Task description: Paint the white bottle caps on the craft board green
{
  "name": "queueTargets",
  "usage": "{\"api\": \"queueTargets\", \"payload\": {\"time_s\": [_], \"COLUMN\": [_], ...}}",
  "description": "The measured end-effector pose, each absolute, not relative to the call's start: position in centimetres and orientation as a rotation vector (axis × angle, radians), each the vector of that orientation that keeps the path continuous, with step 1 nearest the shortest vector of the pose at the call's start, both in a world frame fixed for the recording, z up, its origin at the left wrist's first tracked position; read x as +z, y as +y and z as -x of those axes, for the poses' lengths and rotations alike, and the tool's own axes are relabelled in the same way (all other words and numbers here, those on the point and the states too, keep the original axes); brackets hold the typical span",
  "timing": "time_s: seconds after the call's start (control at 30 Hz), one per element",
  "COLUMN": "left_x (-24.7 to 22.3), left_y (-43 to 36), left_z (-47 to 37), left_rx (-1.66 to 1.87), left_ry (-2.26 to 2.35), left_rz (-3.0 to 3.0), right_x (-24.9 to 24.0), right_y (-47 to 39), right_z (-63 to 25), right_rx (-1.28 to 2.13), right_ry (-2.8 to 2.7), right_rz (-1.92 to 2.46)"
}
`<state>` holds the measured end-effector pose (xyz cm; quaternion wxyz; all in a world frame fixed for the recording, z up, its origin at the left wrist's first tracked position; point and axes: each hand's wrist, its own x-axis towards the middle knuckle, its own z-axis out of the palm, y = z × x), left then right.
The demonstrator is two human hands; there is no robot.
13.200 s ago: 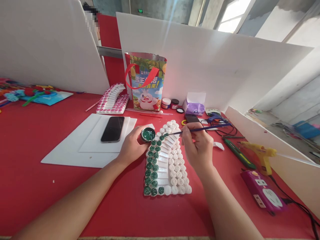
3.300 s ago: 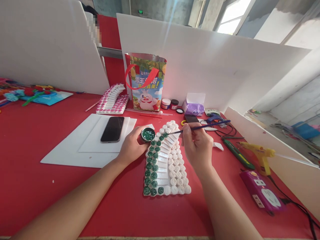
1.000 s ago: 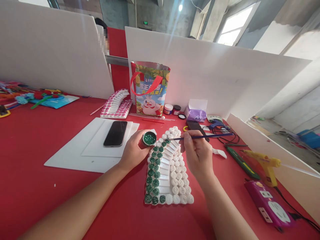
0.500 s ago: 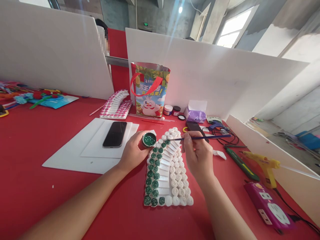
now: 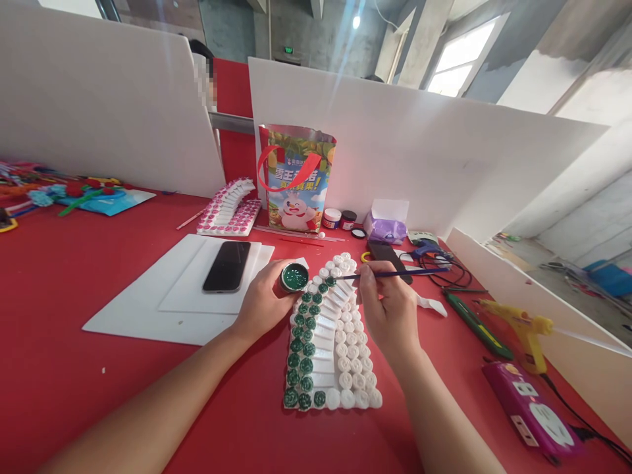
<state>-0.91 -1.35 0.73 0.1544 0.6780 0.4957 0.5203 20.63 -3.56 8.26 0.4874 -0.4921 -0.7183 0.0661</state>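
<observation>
Forward, left hand (image 5: 268, 296) curled round jar (image 5: 295, 277), right hand (image 5: 394, 306) pinching brush (image 5: 419, 271).

The scene is viewed by a single camera worn on the head, faced forward and tilted down across the red table (image 5: 237, 421). The forearms (image 5: 153, 398) are seen entering from below, the left hand (image 5: 264, 296) and right hand (image 5: 390, 309) are framed centrally at close range, and beyond the white partition (image 5: 419, 158) a distant window (image 5: 461, 62) is taken in.
</observation>
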Motion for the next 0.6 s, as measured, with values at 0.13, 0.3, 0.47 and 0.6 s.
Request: {"api": "queueTargets", "payload": {"time_s": [0.13,0.3,0.47,0.6], "left_x": [0.75,0.70,0.59,0.56], "left_y": [-1.32,-1.30,-1.29,-1.25], "left_z": [0.84,0.87,0.92,0.92], "left_rx": [1.504,1.491,1.489,1.485], "left_ry": [1.422,1.421,1.419,1.418], "left_rz": [-1.931,-1.933,-1.935,-1.939], "right_x": [8.27,8.25,8.36,8.37], "right_y": [-3.54,-3.39,-3.43,-3.50], "right_z": [-20.52,-20.68,-20.66,-20.56], "right_rx": [0.156,0.105,0.115,0.116], "right_ry": [-1.746,-1.737,-1.737,-1.743], "right_rz": [1.179,1.190,1.194,1.192]}}
